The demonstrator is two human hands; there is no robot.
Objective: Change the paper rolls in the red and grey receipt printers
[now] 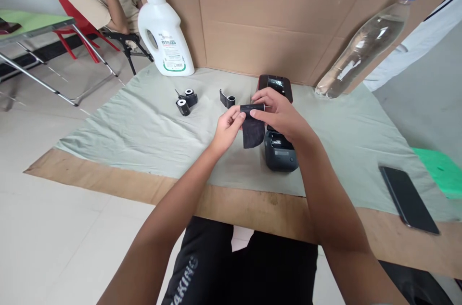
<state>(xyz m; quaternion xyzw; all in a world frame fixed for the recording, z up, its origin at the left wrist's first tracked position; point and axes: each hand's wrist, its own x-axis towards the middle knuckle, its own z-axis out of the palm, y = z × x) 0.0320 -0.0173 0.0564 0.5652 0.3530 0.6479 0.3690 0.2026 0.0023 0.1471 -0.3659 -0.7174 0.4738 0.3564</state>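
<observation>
A black roll [253,133] with a loose strip hanging down is held between both hands above the cloth. My left hand [230,126] pinches its left end. At its right end, my right hand [277,111] grips it with thumb and fingers. Beneath and beside my right hand lies an open black device [281,153], its lid part [285,86] with a red edge tipped back; my right hand hides the part between. Several small black rolls [183,107] stand to the left on the cloth, and another roll [230,101] with a curled end is nearer the hands.
A white jug [168,35] stands at the back left by a cardboard panel [267,16]. A water bottle [364,50] leans at the back right. A phone [409,199] lies at the right front edge. A person [119,6] sits beyond the table.
</observation>
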